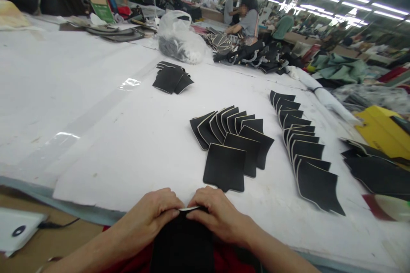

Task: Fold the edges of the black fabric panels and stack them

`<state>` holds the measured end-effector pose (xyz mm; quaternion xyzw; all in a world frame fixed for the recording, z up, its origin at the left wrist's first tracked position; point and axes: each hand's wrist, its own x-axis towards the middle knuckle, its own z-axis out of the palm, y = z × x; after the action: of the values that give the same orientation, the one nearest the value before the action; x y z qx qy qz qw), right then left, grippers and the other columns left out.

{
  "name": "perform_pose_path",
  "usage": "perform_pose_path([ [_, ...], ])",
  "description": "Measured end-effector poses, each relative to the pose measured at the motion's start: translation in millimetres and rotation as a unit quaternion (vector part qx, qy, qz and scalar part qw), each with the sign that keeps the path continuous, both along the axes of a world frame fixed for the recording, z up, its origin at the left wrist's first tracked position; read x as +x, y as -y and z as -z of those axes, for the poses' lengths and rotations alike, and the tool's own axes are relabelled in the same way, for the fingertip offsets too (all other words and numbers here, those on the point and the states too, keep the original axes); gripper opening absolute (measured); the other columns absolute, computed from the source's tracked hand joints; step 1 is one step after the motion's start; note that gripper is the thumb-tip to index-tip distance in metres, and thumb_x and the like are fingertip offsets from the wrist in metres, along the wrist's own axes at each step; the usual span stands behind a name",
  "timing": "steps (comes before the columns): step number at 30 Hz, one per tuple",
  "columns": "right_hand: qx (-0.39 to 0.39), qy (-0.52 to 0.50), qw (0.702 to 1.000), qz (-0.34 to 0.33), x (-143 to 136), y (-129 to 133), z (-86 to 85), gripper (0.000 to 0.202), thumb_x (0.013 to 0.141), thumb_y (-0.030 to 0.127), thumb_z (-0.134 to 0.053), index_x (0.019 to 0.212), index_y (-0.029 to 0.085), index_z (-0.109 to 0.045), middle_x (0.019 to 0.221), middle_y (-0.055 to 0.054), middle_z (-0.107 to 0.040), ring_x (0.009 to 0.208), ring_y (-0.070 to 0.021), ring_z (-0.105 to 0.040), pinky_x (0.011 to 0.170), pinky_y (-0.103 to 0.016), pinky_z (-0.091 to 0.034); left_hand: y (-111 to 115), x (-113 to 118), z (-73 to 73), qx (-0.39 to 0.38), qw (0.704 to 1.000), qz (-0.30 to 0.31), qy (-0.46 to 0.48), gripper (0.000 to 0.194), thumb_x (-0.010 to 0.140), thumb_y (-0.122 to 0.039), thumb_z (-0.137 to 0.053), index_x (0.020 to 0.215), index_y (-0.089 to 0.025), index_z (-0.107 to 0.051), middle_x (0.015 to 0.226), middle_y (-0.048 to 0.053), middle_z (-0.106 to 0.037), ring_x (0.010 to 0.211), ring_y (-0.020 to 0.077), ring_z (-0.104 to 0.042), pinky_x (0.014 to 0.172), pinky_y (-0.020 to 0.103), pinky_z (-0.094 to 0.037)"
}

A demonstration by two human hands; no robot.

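Observation:
At the table's near edge, both my hands pinch the top edge of a black leather-like piece [182, 243] that hangs down toward my lap. My left hand [156, 209] grips it with thumb and fingers left of the middle. Close beside it, my right hand [218, 213] holds the same edge. A pale strip shows along that edge between the fingertips. Just beyond my right hand lies a fanned group of black pieces [224, 166] with light edges, the nearest one flat with a small tab.
An overlapping row of black pieces [315, 183] runs along the right. A smaller pile [168, 79] lies farther back, near a clear plastic bag [179, 36]. A yellow box [384, 130] stands at right; a white device [17, 230] sits lower left. Several people work in the background.

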<state>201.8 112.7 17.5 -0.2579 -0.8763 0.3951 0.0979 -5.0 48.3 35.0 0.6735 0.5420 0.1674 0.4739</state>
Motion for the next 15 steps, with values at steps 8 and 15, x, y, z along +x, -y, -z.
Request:
perform_pose_path([
  [8, -0.073, -0.012, 0.997, 0.027, 8.3, -3.0, -1.7, 0.007, 0.085, 0.023, -0.071, 0.081, 0.017, -0.070, 0.073, 0.002, -0.066, 0.067, -0.0119, -0.060, 0.061, -0.019, -0.039, 0.3, -1.6, -2.4, -0.020, 1.000, -0.008, 0.002, 0.027, 0.092, -0.024, -0.045, 0.086, -0.024, -0.071, 0.082, -0.001, -0.064, 0.082, 0.0157, -0.059, 0.073, 0.024, -0.038],
  [15, -0.080, -0.024, 0.996, 0.005, 19.6, -6.8, -2.6, 0.009, 0.088, 0.022, -0.067, 0.080, 0.017, -0.068, 0.072, 0.002, -0.064, 0.067, -0.0115, -0.059, 0.062, -0.019, -0.039, -2.1, 0.1, 2.9, -0.033, 0.999, -0.008, 0.008, 0.025, 0.091, -0.024, -0.047, 0.084, -0.023, -0.071, 0.081, -0.001, -0.062, 0.080, 0.0157, -0.058, 0.071, 0.024, -0.038],
])
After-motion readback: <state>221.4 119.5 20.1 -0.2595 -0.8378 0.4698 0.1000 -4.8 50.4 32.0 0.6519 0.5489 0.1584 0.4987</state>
